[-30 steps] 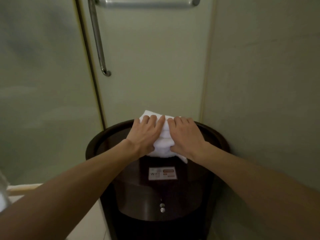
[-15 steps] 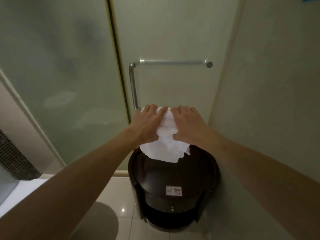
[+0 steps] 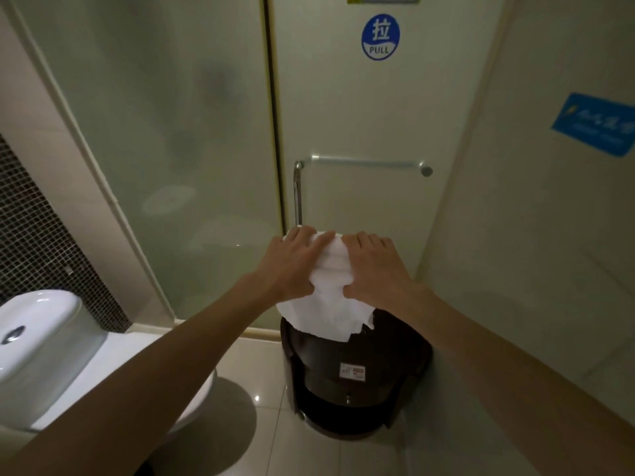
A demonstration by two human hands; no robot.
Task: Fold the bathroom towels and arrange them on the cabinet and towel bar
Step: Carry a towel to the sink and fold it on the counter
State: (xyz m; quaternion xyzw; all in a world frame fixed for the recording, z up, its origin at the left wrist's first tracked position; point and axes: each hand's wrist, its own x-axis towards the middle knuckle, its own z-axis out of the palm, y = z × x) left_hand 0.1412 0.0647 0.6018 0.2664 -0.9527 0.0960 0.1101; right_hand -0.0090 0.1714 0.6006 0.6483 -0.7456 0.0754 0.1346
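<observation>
Towel (image 3: pixel 331 269), white and loosely folded, was held above the dark cabinet's (image 3: pixel 357 372) back edge, below the towel bar (image 3: pixel 367 163), left hand (image 3: pixel 292 266) and right hand (image 3: pixel 374 269) each gripping one side, seemingly to keep its folds together.

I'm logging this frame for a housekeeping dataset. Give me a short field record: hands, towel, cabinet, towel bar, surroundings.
cabinet: dark, round, low
towel: white, partly folded, loose lower edge hanging in front of the cabinet top
left hand: grips the towel's left side
right hand: grips the towel's right side
towel bar: metal, on the glass door, nothing on it
surroundings: toilet at left, PULL sticker above
</observation>
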